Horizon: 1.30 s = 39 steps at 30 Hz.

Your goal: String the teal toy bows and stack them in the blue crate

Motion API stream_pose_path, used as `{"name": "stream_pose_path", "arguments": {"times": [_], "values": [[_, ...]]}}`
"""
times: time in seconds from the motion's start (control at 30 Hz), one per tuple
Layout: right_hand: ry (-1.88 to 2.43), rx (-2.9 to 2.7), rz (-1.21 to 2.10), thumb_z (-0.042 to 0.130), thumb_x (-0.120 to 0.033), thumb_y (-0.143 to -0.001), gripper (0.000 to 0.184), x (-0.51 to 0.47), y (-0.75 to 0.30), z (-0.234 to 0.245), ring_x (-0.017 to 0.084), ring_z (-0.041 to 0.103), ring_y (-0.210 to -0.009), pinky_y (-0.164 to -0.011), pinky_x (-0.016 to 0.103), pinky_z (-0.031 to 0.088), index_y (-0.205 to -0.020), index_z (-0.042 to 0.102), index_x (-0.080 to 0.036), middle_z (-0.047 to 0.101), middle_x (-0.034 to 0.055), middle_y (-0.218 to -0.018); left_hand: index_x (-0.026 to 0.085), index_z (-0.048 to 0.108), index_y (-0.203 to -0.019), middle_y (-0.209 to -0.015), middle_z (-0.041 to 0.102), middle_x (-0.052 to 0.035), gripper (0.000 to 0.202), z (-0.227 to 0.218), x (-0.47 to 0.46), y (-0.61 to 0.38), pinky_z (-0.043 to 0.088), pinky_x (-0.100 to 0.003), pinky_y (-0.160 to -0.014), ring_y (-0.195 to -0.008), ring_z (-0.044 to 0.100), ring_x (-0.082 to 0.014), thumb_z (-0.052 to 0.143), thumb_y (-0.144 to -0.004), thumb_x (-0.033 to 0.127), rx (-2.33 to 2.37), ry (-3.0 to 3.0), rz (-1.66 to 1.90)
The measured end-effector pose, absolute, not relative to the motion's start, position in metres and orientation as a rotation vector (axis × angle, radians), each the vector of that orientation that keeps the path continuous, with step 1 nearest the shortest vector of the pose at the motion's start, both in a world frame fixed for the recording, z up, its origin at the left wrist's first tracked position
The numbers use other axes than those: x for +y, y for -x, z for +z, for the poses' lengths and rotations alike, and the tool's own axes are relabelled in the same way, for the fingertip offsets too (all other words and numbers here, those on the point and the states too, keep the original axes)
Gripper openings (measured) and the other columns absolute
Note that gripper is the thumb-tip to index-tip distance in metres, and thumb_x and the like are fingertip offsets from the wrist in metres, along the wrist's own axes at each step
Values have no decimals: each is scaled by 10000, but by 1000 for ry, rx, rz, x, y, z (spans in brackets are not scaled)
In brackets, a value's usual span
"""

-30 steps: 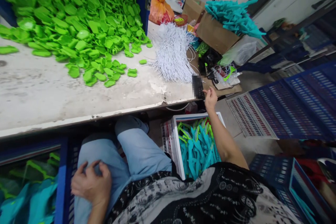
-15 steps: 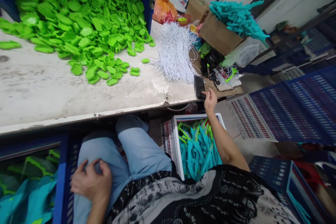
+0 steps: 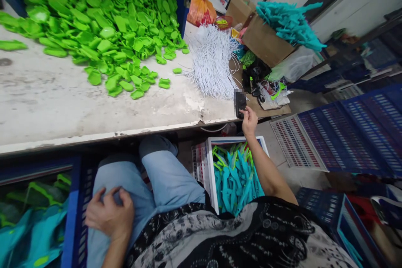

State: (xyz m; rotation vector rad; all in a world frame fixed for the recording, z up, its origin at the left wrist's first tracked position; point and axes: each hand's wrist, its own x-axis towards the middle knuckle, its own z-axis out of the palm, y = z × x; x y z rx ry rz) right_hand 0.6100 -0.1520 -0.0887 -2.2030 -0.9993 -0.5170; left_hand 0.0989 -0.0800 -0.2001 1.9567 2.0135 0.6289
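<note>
At the table's front edge my right hand (image 3: 250, 121) reaches a dark phone (image 3: 240, 104), part of which is blurred out. A fingertip touches the phone's lower part, and the hand does not wrap around it. My left hand (image 3: 109, 213) rests on my thigh with nothing in it, fingers apart and slightly bent. Beside the phone lies a bundle of white cords (image 3: 212, 63). Below my right forearm stands a white crate (image 3: 212, 176) holding turquoise and green plastic pieces (image 3: 234, 180).
A large heap of bright green plastic parts (image 3: 106, 33) covers the back left of the white table (image 3: 56, 104). A blue crate (image 3: 73, 213) is at my left. Behind the cords are an orange bag (image 3: 201, 6) and a cardboard box (image 3: 266, 42) topped with turquoise parts.
My right hand has shifted very slightly at the phone, its finger still on it. The camera view has tilted a little. My left hand stays on the thigh.
</note>
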Motion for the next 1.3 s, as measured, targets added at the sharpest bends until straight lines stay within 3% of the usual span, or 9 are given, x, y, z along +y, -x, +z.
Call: {"name": "stream_pose_path", "arguments": {"times": [0.3, 0.87, 1.3], "values": [[2160, -749, -580, 345, -413, -908, 443, -156, -627, -87, 213, 599, -1014, -963, 418, 411, -1185, 550, -134, 696, 106, -1016, 163, 601, -900, -1301, 528, -152, 206, -198, -80, -100, 330, -477, -901, -1203, 444, -353, 505, -815, 324, 2011, -1952, 610], [2201, -683, -611, 361, -367, -890, 380, -159, -630, -82, 223, 552, -1023, -962, 406, 392, -1101, 600, -161, 689, 99, -992, 164, 618, -917, -1283, 532, -169, 204, -197, -79, -100, 326, -529, -901, -1191, 444, -380, 540, -755, 260, 1998, -1901, 640], [2249, -762, -445, 374, -296, -869, 380, -136, -658, -80, 230, 551, -1077, -1009, 434, 369, -1162, 553, -132, 697, 105, -1018, 190, 576, -883, -1315, 523, -121, 205, -202, -80, -98, 300, -448, -884, -1209, 442, -345, 513, -807, 369, 2020, -1946, 625]]}}
